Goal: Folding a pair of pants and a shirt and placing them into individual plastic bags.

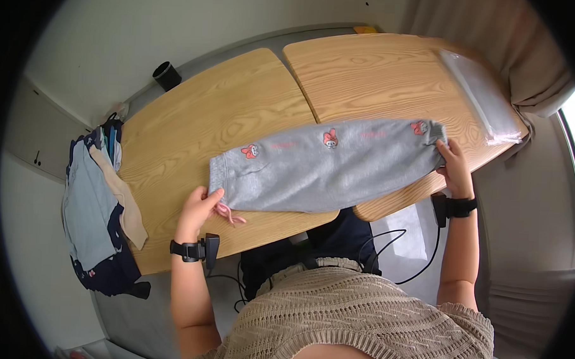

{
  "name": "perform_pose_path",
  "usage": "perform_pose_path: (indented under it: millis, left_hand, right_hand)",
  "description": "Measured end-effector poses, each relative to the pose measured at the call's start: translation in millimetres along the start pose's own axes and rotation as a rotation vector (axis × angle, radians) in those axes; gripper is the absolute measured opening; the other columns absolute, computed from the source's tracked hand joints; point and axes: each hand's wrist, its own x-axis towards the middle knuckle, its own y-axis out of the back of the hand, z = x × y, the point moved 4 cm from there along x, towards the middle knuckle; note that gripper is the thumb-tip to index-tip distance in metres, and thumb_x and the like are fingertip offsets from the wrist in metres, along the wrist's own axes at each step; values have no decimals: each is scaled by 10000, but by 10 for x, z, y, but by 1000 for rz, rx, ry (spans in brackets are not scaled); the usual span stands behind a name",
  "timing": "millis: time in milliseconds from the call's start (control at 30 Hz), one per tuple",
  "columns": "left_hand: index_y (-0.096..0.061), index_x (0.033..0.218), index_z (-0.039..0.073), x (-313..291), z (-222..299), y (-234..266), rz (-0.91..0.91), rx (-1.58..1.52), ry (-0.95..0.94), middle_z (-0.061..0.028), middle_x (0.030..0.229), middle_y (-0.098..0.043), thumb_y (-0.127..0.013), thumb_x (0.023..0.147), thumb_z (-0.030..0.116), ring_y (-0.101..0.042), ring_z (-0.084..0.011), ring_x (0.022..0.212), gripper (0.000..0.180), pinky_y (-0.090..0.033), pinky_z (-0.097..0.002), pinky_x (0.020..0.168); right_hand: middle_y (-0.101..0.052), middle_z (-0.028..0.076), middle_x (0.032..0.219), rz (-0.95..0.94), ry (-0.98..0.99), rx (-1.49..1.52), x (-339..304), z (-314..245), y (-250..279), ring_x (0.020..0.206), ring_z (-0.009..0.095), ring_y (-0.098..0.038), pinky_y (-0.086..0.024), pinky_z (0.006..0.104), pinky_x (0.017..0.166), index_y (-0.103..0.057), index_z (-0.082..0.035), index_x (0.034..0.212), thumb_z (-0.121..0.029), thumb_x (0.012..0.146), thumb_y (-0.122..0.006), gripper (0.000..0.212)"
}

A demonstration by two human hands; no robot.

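Grey sweatpants (300, 173), folded lengthwise with pink-and-white cartoon patches along the upper edge, stretch across the near side of two wooden tables. My left hand (200, 205) pinches the gathered waistband at its near corner, beside a pink drawstring (228, 214) that hangs there in a bow. At the other end, my right hand (454, 165) grips the ribbed ankle cuff, thumb on top. Between both hands the cloth looks fairly flat, with slight wrinkles near the waist. Its far layers and the fingers underneath are hidden.
A pile of clothes (94, 198) hangs over the left table's edge. Clear plastic bags (480, 97) lie at the far right. Beyond the left table stands a black cup (167, 76). A gap separates the two tabletops, and black cables (424, 266) run below.
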Motion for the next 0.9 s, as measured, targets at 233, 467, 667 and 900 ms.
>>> perform_pose_path:
  millis: [233, 467, 667, 900]
  left_hand:
    - [-570, 801, -14, 53, -215, -62, -8, -96, -67, -38, 680, -568, -608, 879, 412, -504, -111, 616, 435, -404, -263, 566]
    - [-565, 687, -36, -48, -114, -26, 49, 136, -139, -76, 678, -527, -603, 875, 426, -492, -145, 617, 500, -393, -293, 567]
    - [-583, 725, -60, -4, -242, 0, 105, 57, -165, -140, 748, -493, -551, 897, 420, -510, -246, 711, 511, -408, -350, 641]
    - [-645, 771, -48, -138, -12, -22, 173, 304, -365, -191, 752, -552, -529, 901, 415, -530, -306, 776, 494, -410, -384, 696]
  right_hand:
    - [-617, 11, 853, -19, -129, 202, -101, 287, -74, 714, 87, -593, -486, 220, 552, -575, -23, 1062, -241, 903, -594, 270]
    - [-592, 0, 796, 20, 4, 287, -243, -17, -218, 672, 58, -556, -466, 192, 547, -582, -21, 1032, -214, 890, -606, 241]
    - [-562, 22, 747, 64, 345, -174, -601, -1246, -930, 628, 88, -524, -432, 210, 533, -583, 22, 931, -248, 840, -658, 294]
    - [-619, 176, 724, -136, 823, -624, -1293, -1632, -2698, 632, 291, -622, -483, 375, 575, -556, 19, 932, -199, 773, -688, 300]
